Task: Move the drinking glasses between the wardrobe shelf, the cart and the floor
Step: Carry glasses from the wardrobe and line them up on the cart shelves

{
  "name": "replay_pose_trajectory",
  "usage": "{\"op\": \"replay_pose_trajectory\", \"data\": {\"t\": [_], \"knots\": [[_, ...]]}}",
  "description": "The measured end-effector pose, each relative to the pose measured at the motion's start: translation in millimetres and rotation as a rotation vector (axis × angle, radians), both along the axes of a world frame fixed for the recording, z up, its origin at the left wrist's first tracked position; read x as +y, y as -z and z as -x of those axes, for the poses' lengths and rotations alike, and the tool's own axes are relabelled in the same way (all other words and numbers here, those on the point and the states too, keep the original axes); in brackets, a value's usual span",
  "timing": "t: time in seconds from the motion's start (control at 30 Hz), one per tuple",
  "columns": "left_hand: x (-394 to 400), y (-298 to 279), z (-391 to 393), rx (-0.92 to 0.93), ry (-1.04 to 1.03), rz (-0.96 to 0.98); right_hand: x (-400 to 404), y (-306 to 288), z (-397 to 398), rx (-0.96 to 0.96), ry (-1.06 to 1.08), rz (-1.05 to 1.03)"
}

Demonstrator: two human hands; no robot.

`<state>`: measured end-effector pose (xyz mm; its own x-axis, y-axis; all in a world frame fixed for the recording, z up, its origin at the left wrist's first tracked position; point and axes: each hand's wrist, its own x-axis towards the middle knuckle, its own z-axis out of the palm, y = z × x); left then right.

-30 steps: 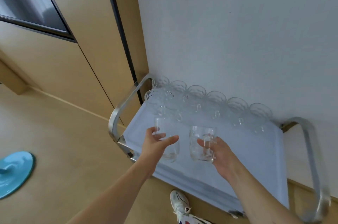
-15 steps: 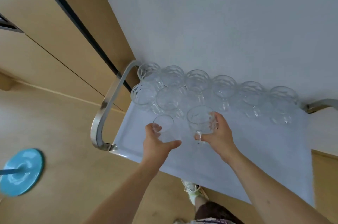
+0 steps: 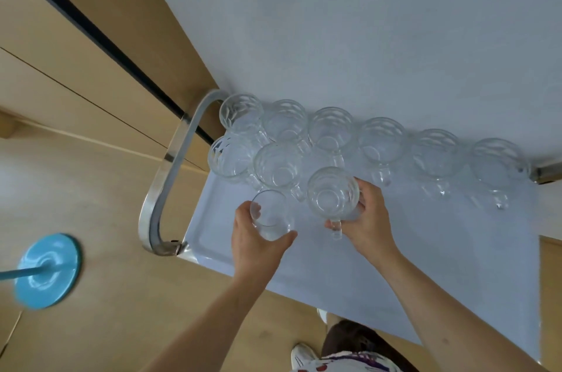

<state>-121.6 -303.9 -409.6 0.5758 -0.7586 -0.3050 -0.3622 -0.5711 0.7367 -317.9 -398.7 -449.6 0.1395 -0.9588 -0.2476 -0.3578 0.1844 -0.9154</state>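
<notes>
Both hands are wrapped round glasses low in the middle of the frame: the left hand (image 3: 255,245) curls its fingers and thumb about a plain tumbler (image 3: 269,215), and the right hand (image 3: 369,219) clasps a dimpled mug (image 3: 333,195) from its right side, with the mug's handle (image 3: 335,227) pointing back toward the person. Each is held upright, mouth up, probably so that it can go straight down onto the cart tray (image 3: 395,265) without turning; whether either base already touches the tray cannot be told. Holding them side by side, just in front of the mugs already standing there, suggests they are meant to carry on the second row. Beyond them two mugs (image 3: 279,166) stand at centre left, and behind those a back row of six mugs (image 3: 383,140) runs along the wall (image 3: 365,22), handles turned toward the viewer. The cart's steel handle (image 3: 170,171) loops at left; a blue disc base (image 3: 47,270) sits on the floor (image 3: 106,295) at lower left. Compared with half a second ago, both glasses have shifted a little farther toward the standing mugs, and the grips look unchanged.
</notes>
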Motion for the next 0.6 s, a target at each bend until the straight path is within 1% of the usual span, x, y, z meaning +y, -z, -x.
{"op": "replay_pose_trajectory", "data": {"t": [0.13, 0.2, 0.37, 0.6], "knots": [[-3.8, 1.8, 0.1, 0.009, 0.008, -0.003, -6.5, -3.2, 1.0, 0.062, -0.052, 0.037], [-4.4, 2.2, 1.5, 0.011, 0.004, -0.003, -7.6, -4.0, 1.6, 0.073, -0.045, 0.037], [-2.6, 4.1, 3.0, 0.0, -0.013, 0.007, -10.2, 0.2, 0.0, 0.05, -0.003, -0.019], [-4.2, 4.2, -1.8, 0.003, -0.006, -0.002, -14.9, -0.5, -6.2, -0.022, 0.007, -0.008]]}}
